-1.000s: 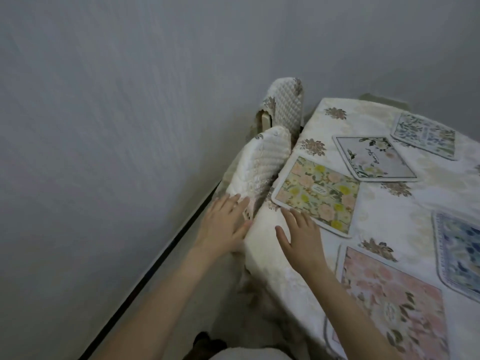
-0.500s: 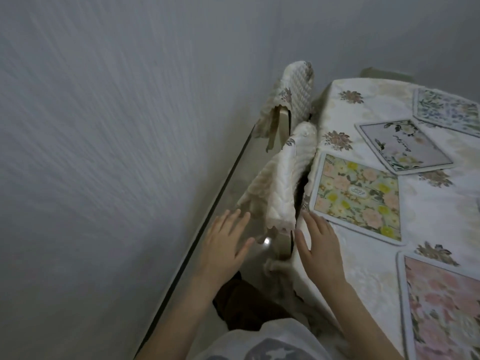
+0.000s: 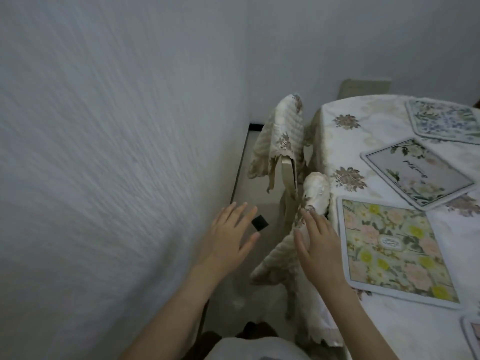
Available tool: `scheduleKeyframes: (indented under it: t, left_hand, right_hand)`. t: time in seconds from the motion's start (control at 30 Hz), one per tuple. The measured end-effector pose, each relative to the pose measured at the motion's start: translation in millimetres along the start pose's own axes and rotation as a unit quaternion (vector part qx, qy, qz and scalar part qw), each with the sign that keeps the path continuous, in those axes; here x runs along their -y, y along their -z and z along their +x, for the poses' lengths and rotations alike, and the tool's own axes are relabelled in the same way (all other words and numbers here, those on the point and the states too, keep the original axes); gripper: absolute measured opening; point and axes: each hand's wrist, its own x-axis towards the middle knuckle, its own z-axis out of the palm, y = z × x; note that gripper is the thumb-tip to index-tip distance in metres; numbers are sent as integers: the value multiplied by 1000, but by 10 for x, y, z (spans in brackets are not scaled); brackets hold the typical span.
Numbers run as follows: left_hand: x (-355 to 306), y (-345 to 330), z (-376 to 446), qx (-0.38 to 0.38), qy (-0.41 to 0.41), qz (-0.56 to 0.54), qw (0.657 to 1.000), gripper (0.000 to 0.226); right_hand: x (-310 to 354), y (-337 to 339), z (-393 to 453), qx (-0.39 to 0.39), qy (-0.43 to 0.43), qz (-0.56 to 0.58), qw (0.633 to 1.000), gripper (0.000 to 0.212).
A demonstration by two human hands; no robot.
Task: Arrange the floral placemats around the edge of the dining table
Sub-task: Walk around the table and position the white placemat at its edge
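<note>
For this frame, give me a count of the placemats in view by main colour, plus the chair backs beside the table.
Yellow-green placemat: 1
Grey-white placemat: 1
Blue placemat: 1
Pink placemat, only a corner in view: 1
Covered chair backs, far and near: 2
Total: 4 placemats, 2 chair backs, 6 things.

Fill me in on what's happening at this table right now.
A person is setting floral placemats around a cloth-covered dining table. Both hands are empty and open: the left hand hangs over the floor by the wall, and the right hand is at the quilted cover of the nearer chair, beside the table edge. The yellow-flowered placemat lies flat next to that hand, with a grey lettered placemat and a blue-green placemat beyond it. A pink one barely shows at the bottom right corner.
</note>
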Motion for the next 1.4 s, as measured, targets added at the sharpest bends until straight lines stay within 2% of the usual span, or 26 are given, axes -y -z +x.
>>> scheduleKeyframes:
  t: [0.17,0.33,0.47,0.67,0.87,1.2,1.4]
  left_hand:
    - [205,-128,678,38,-59,-23,997,56]
    - [319,-195,1606,59,-174,-24,983,58]
    - [217,-220,2305,53,-233,-41,970,57]
    - [6,-462,2890,94,-307,-76,944,54]
    - [-123,-845,3521,133,-345,-62,927,57]
    - [-446,-915,4544,153,-387,-80,906,57]
    - [-617,-1107,5289,167,-468,-68,865,57]
  right_hand:
    - [1,-88,426,-29,-67,-4,997,51]
    - [123,-151,940,-86,-142,-6,986,52]
    - [114,-126,1185,-108,-187,-47,975,52]
    - [-79,-83,1418,-120,-273,-64,952,54]
    - [-538,-53,1818,-134,-316,-52,938,53]
    - [-900,109,2506,-143,-354,-60,922,52]
    - [-1082,101,2952,-171,-397,-71,899,52]
